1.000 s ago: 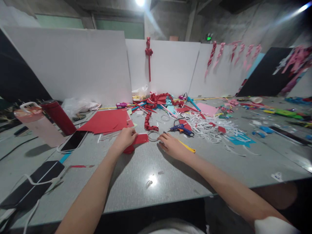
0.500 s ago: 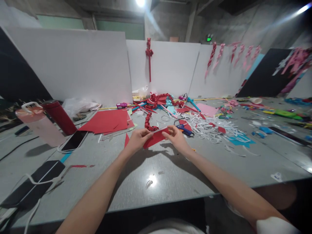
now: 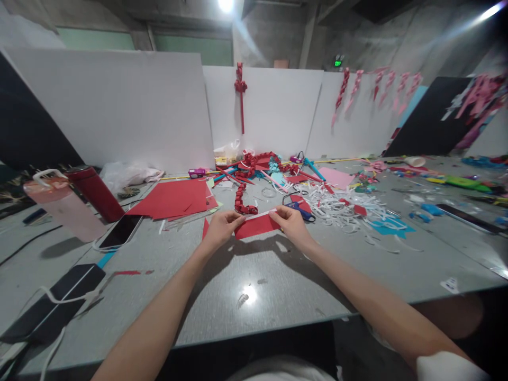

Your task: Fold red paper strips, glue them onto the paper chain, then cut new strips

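Note:
A small red paper piece (image 3: 257, 225) with a white strip along its upper edge is held up between both hands. My left hand (image 3: 223, 225) pinches its left end, and my right hand (image 3: 290, 219) pinches the upper right corner. Just beyond the paper, a folded red paper chain (image 3: 239, 200) lies on the grey table (image 3: 278, 296). Behind my right hand rests a blue tool (image 3: 302, 210), partly hidden by the fingers. A red paper corner (image 3: 205, 227) shows left of my left hand.
Red sheets (image 3: 170, 198) lie at the left, near a phone (image 3: 121, 232), a pink bottle (image 3: 67, 206) and a red flask (image 3: 95, 193). White paper strips (image 3: 341, 206) are heaped at the right. White boards (image 3: 273, 111) stand behind, with a red paper ornament (image 3: 241, 92) hanging.
The red paper has been drawn flatter and straighter between my hands. My right hand's fingers have closed on its corner, and the white edge strip shows more fully.

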`<action>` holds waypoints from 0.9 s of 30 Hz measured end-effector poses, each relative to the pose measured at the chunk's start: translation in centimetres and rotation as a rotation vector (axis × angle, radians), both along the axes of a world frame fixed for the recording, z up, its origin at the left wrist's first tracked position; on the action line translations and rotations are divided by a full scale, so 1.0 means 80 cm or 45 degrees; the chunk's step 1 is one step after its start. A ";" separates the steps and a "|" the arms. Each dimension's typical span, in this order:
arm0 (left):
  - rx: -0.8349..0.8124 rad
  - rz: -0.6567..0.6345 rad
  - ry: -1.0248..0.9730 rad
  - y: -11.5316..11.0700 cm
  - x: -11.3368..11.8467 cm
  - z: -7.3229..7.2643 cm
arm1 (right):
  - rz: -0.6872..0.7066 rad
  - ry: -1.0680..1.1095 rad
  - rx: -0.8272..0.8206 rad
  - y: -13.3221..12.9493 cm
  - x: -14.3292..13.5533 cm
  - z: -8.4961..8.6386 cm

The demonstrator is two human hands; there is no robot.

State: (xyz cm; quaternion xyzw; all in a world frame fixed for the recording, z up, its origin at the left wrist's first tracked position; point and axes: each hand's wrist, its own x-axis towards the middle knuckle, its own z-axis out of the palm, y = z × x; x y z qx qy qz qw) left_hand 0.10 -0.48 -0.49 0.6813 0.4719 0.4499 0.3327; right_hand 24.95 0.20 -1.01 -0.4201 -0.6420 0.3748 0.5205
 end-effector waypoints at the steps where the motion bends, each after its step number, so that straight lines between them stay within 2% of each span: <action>1: 0.007 -0.013 0.009 -0.001 0.001 0.000 | -0.014 -0.009 0.002 0.001 0.000 -0.001; 6: 0.026 -0.029 -0.023 0.001 0.001 -0.003 | 0.012 -0.073 -0.065 0.008 0.007 -0.001; 12: 0.003 0.049 -0.092 0.011 -0.008 -0.006 | -0.009 0.027 -0.079 0.013 0.014 0.004; 18: 0.032 0.071 -0.039 0.015 -0.012 -0.009 | 0.029 -0.248 -0.022 0.008 0.020 0.014; 21: 0.041 0.072 -0.022 0.016 -0.012 -0.009 | 0.027 -0.296 0.001 0.006 0.022 0.018; 27: 0.024 0.105 0.007 0.017 -0.014 -0.011 | 0.027 -0.374 0.028 0.012 0.026 0.011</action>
